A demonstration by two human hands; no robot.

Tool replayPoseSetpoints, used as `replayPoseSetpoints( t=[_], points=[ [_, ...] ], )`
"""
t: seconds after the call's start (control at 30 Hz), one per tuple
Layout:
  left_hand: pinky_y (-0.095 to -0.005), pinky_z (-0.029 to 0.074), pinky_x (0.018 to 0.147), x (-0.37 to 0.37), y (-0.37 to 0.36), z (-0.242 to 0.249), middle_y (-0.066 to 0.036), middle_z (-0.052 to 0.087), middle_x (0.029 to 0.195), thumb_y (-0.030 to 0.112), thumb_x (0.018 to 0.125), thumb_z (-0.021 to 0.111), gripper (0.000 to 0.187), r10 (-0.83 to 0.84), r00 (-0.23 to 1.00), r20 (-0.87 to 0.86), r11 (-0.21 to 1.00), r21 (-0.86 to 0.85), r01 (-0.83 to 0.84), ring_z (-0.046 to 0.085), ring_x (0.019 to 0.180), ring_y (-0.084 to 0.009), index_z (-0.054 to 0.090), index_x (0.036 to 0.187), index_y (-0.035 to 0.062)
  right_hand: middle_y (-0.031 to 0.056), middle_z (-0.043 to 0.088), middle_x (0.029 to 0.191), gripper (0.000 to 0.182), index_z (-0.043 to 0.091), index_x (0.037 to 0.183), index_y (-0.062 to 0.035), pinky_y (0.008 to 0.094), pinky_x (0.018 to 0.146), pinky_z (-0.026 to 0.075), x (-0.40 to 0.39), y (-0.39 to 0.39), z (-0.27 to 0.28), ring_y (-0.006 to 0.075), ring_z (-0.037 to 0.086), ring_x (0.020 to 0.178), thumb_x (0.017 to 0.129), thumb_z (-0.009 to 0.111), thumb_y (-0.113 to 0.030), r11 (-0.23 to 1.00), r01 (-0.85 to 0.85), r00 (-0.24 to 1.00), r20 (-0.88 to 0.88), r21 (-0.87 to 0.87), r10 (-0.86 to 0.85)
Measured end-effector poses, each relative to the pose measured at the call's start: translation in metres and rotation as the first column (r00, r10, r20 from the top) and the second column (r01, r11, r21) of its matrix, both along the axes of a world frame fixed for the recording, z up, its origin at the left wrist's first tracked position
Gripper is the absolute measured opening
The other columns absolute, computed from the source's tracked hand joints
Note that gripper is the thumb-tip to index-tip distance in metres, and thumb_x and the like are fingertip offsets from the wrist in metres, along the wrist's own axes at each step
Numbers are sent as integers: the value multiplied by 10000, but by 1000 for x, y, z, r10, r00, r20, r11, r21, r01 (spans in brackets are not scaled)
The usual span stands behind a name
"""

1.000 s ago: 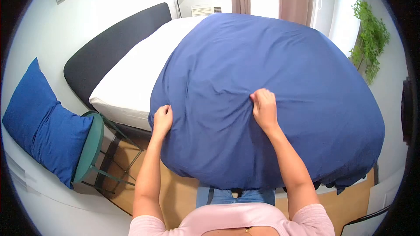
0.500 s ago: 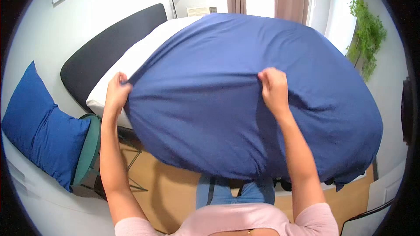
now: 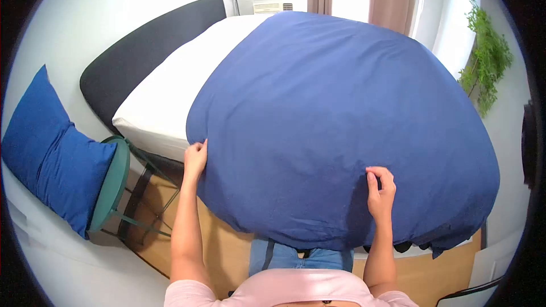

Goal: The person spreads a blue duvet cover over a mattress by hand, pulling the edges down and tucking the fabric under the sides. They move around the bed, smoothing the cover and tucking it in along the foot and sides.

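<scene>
A blue duvet (image 3: 307, 113) spreads over most of the bed, its surface mostly smooth with some soft creases. My left hand (image 3: 195, 160) is closed on its edge at the near left corner, beside the bare white mattress (image 3: 170, 85). Farther right, my right hand (image 3: 381, 190) has its thumb and fingers closed in a pinch on the top of the duvet near the front side. Small wrinkles run from those fingertips. The duvet's near side hangs down in front of my legs.
A dark headboard (image 3: 148, 45) stands at the left end of the bed. Close on the left, a blue pillow (image 3: 54, 159) leans on a green folding chair (image 3: 114, 185). A green plant (image 3: 486, 57) hangs at the right wall. Wooden floor (image 3: 224, 250) shows below.
Both hands have come down and toward me, the left one also rightward. The taut folds between them have relaxed, the duvet lies flatter, and more of the white mattress shows.
</scene>
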State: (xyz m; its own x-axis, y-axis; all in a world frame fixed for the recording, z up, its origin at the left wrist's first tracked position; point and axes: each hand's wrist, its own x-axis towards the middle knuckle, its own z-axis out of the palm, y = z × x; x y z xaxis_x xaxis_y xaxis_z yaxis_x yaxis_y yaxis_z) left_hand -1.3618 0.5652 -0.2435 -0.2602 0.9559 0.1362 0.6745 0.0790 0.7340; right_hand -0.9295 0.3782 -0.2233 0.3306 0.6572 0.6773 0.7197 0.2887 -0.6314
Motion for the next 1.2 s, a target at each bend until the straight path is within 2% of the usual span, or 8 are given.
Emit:
replayPoseSetpoints(
  t=[0.17,0.43,0.6,0.8,0.87,0.93,1.03,1.2],
  points=[
    [-336,426,879,37,-35,19,-144,564,1139,465,858,533,538,-173,496,851,955,22,295,556,994,-234,567,1114,-7,57,616,836,156,593,912,17,241,750,438,9,-10,-16,107,561,796,906,514,-117,996,-48,919,-394,-73,16],
    [-451,377,973,-33,4,31,-153,515,1253,337,765,687,643,-79,593,801,870,-236,434,526,1093,-284,458,1257,-8,101,627,795,124,604,873,21,279,686,459,-6,-3,17,166,594,739,858,554,-91,975,-200,974,-125,-94,188],
    [-338,485,768,-90,-17,86,-159,626,971,204,747,691,485,-50,844,534,996,91,2,609,841,-253,535,1107,-81,99,610,752,130,598,858,25,292,661,456,8,-33,28,174,584,704,854,546,-94,900,-333,943,-108,-280,315],
    [-356,416,845,-150,-27,-61,-131,651,865,296,759,639,417,-124,990,-69,895,-438,82,580,859,-260,618,1030,-20,81,586,595,442,614,696,19,304,588,457,70,-97,-81,171,568,585,886,515,-367,428,-183,983,-167,-885,75],
    [-392,430,805,-143,-61,-88,-142,633,790,299,761,630,363,374,544,-751,852,47,-521,596,821,-305,630,1010,34,151,636,772,576,620,877,39,347,661,502,96,-122,-144,232,623,673,866,495,-523,231,-379,828,-440,-896,-348],
    [-352,461,674,-147,-68,-97,-114,624,768,242,794,625,200,382,894,-236,922,162,-351,599,724,-279,615,870,58,161,608,1039,598,561,1074,13,390,804,477,88,-136,-143,260,604,903,847,519,-539,297,-307,611,-426,-904,-667],
    [-309,451,754,-88,-64,-101,-50,638,856,270,919,498,317,-15,973,231,966,255,-45,566,794,-161,612,918,-25,98,563,1147,620,518,1176,-28,383,829,437,82,-128,-179,235,543,987,819,568,-532,989,-150,-168,-986,9,-17],
    [-319,397,908,-13,-64,-105,-102,607,1066,157,861,544,248,-190,850,492,968,238,79,536,1000,-196,582,1034,-17,73,410,1352,651,416,1296,-67,474,1024,293,90,-106,-142,290,379,1222,821,585,-479,990,85,-115,-986,114,124]
  ],
)
